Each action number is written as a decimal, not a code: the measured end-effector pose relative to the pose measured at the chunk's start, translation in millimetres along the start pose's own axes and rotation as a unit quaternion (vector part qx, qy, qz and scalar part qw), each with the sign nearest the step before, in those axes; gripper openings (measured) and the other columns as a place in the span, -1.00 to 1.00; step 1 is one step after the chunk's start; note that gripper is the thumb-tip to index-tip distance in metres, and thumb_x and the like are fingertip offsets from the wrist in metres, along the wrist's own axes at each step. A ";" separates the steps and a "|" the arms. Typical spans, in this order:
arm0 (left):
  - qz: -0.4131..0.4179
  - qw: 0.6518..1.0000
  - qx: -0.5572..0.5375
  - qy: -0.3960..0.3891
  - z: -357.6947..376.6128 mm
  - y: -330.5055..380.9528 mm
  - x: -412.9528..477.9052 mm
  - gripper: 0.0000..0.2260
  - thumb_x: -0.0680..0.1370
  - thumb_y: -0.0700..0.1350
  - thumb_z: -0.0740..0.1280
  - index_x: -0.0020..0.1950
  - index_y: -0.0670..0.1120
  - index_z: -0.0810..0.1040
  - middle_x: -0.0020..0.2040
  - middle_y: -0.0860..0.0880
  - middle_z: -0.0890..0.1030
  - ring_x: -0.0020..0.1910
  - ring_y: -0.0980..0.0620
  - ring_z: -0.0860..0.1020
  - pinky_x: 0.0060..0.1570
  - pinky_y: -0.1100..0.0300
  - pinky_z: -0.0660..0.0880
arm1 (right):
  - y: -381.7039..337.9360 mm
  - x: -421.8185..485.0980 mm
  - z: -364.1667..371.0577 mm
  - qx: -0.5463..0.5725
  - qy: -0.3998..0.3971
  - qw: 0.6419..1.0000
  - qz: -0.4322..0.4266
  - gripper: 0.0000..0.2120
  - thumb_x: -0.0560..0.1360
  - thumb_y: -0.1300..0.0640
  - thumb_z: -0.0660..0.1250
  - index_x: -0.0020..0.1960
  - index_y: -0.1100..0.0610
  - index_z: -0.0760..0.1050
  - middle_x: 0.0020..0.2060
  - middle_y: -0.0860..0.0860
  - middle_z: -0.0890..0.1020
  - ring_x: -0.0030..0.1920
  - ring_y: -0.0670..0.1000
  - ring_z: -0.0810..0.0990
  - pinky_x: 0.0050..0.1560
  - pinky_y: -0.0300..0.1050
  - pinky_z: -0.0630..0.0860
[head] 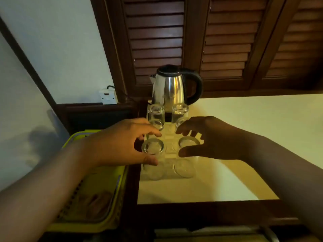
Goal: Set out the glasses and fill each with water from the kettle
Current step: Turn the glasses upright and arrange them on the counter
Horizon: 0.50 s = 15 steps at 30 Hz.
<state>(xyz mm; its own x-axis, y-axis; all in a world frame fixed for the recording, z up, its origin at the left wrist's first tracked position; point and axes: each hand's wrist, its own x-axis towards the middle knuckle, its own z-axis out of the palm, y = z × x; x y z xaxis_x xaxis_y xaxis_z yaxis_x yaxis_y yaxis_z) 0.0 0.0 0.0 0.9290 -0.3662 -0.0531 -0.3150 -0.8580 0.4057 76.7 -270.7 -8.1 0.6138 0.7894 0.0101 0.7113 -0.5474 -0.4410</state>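
Observation:
Several clear glasses stand in two rows on a pale mat [168, 155] at the left end of a cream table [253, 130]. A steel kettle [168, 88] with a black handle stands behind them. My left hand [120, 144] curls around the near left glass [153, 147], thumb in front and fingers behind, with gaps showing. My right hand [211, 138] cups the near right glass [189, 142] the same way, fingers spread. The far left glass [156, 114] and far right glass [180, 111] stand untouched in front of the kettle.
A yellow plastic crate [94, 194] sits below the table's left edge, under my left forearm. A white wall socket [108, 96] with a black cord is at the back left. Dark louvred shutters [218, 41] close off the back. The table has a dark wooden rim [201, 209].

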 end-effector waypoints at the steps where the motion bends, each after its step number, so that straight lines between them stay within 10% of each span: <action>1: 0.000 1.000 0.009 -0.026 -1.3 1.4 2.1 -0.34 0.32 0.39 0.49 0.39 0.37 0.41 0.25 0.40 0.41 0.18 0.29 0.50 0.12 0.22 0.56 | -0.5 2.9 -0.5 -0.011 -0.019 1.000 0.006 -0.39 0.41 -0.37 0.43 0.39 -0.18 0.48 0.25 -0.21 0.57 0.15 -0.14 0.58 0.10 -0.19 0.60; 7: -0.013 0.992 0.077 -0.100 -0.5 7.9 23.0 -0.19 0.34 0.18 0.61 0.51 0.25 0.31 0.39 0.26 0.41 0.32 0.21 0.42 0.27 0.19 0.49 | 3.0 17.2 7.1 -0.081 -0.084 0.993 0.027 -0.22 0.21 -0.58 0.40 0.34 -0.27 0.46 0.04 -0.34 0.48 0.14 -0.11 0.59 0.08 -0.16 0.58; 15: -0.018 0.972 0.170 -0.160 12.0 19.4 34.5 -0.22 0.40 0.10 0.60 0.53 0.09 0.31 0.36 0.10 0.43 0.21 0.12 0.46 0.12 0.25 0.51 | 0.0 3.6 7.2 -0.027 -0.089 0.994 0.050 -0.33 0.38 -0.31 0.53 0.42 -0.15 0.45 0.26 -0.14 0.57 0.14 -0.10 0.55 0.04 -0.25 0.52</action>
<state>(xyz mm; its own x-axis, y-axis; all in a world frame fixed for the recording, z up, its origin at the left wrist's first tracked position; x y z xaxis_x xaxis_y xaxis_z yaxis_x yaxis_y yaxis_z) 23.6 -33.6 -5.0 0.8492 -0.3813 -0.3654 -0.3809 -0.9215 0.0765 76.4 -265.8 -14.5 0.6151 0.7644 -0.1929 0.6698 -0.6358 -0.3837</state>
